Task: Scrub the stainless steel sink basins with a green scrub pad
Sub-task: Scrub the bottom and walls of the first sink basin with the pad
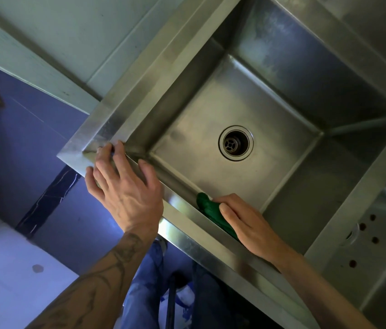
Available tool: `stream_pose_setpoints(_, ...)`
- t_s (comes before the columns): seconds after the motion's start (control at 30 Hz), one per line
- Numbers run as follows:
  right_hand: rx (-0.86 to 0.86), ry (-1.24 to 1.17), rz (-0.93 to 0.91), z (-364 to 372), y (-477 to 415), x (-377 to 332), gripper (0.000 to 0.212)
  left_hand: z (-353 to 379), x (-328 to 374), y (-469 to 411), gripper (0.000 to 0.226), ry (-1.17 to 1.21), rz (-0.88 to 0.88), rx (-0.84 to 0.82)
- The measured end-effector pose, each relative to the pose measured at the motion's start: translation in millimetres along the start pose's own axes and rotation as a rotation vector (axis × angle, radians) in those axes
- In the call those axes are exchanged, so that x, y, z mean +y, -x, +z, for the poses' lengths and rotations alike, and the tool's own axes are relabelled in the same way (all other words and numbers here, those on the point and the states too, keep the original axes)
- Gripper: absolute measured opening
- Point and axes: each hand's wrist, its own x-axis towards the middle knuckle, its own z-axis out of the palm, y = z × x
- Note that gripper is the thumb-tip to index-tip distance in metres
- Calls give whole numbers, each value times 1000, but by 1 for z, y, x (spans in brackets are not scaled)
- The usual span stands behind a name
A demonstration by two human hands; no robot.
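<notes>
A square stainless steel sink basin [279, 74] fills the upper right, with a round drain [236, 142] in its floor. My right hand [246, 224] reaches inside the basin and presses a green scrub pad [211, 207] flat against the near inner wall, just below the rim. My left hand [125, 186] rests on the sink's front left corner rim [99, 136], fingers spread over the edge, holding nothing.
A second basin wall with several small holes [363, 238] lies at the right, past a steel divider [353, 200]. Pale wall tiles [56, 43] run along the upper left. Below the sink are a blue floor [33, 129] and my jeans [144, 288].
</notes>
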Motion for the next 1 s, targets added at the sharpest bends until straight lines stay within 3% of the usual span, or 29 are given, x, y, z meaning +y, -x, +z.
stream_pose_setpoints(0.2,-231,200,284,12,-53,25,39,0,1,1,49,-1,0,2)
stream_pose_setpoints(0.4,-96,123,121,6,-15,31,36,2,-2,-1,49,-10,11,9)
stream_pose_setpoints(0.57,-231,214,277,10,-54,42,39,3,-2,1,49,-9,16,15)
stream_pose_setpoints(0.8,-57,170,169,8,-10,45,34,5,-4,0,48,-15,18,21)
stream_pose_setpoints(0.87,-104,180,210,6,-15,47,28,4,-5,0,48,-16,15,11)
stream_pose_setpoints(1.0,-214,233,367,8,-39,44,39,2,-3,1,48,-12,8,1)
